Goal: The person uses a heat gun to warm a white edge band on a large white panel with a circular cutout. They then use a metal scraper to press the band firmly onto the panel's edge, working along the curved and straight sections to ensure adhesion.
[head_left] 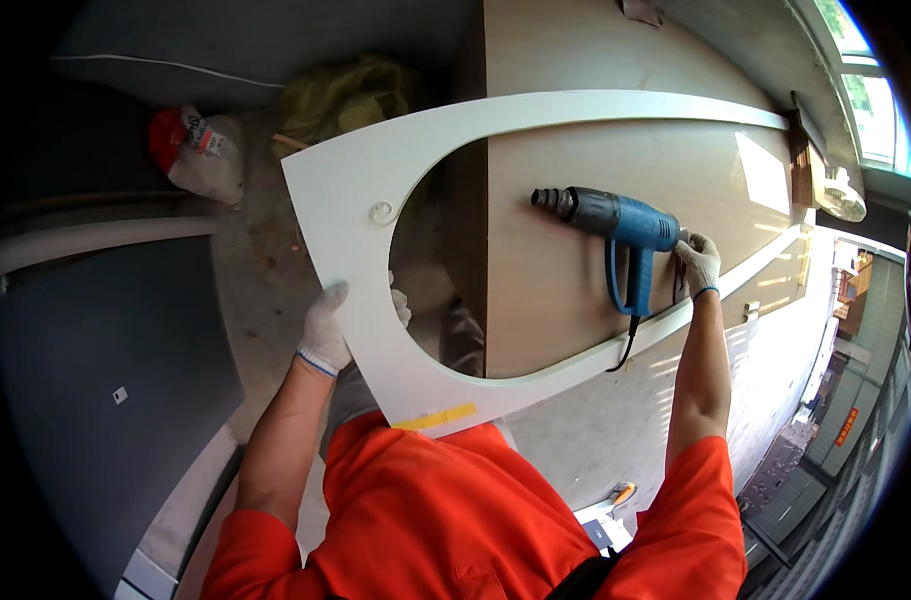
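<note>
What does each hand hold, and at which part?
Left hand grips the white curved cut-out panel at its outer left edge. Right hand touches the blue heat gun at its rear.

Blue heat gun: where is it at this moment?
In the head view the blue heat gun lies right of centre on the pale wood panel, framed by the white board's oval cutout, nozzle pointing left, with the gloved right hand at its rear.

Head camera looks down, close overhead.
</note>
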Motion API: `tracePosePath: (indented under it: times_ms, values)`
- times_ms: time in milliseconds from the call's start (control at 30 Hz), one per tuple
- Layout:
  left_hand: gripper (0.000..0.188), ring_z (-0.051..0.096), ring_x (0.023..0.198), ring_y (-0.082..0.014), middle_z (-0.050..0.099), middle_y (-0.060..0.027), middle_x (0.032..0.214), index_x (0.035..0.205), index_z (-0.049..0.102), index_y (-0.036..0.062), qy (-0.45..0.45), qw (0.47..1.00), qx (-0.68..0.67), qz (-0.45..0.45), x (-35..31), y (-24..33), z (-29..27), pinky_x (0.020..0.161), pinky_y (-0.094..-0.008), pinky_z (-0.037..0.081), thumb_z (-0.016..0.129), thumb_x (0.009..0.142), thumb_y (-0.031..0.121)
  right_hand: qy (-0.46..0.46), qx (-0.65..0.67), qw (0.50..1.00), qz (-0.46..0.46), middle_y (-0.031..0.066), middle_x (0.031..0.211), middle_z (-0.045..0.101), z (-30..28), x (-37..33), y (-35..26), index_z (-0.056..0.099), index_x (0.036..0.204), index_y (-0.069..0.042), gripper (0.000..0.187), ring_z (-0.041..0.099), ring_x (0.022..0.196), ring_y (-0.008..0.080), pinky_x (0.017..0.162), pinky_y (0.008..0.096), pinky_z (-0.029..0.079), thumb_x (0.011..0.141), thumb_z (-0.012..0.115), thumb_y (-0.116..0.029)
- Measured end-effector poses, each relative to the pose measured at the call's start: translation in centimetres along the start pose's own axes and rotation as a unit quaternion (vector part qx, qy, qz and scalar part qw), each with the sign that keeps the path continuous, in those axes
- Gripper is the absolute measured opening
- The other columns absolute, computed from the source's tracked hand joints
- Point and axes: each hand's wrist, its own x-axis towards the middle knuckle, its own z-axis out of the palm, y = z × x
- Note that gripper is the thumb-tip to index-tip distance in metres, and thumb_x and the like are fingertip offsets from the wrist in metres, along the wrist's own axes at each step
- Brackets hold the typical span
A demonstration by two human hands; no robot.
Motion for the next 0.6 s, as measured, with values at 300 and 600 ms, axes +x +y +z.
tracePosePath:
  times_ms: [300,600]
  values:
    - [0.082,0.070,0.115,-0.0490,0.070,-0.0307,0.124,0.145,0.054,-0.0054,0.016,1.000,0.000,-0.003,-0.1,-0.2,0.1,0.106,-0.0584,0.055,0.076,0.091,0.052,-0.037,0.011,0.995,0.090,0.0071,0.073,0.069,1.5,0.6,-5.1,0.075,0.099,0.004,0.029,0.066,0.061,0.0142,0.057,0.0287,0.050,0.097,0.077,-0.025]
    - [0.079,0.070,0.119,-0.0482,0.069,-0.0318,0.130,0.145,0.055,-0.0063,0.042,0.999,0.015,0.008,0.2,-0.4,-2.4,0.105,-0.0589,0.056,0.070,0.095,0.053,0.096,0.107,0.973,-0.180,0.0025,0.082,0.063,4.7,-12.0,-17.0,0.068,0.103,-0.001,0.019,0.060,0.065,0.0142,0.061,0.0274,0.053,0.109,0.062,-0.018]
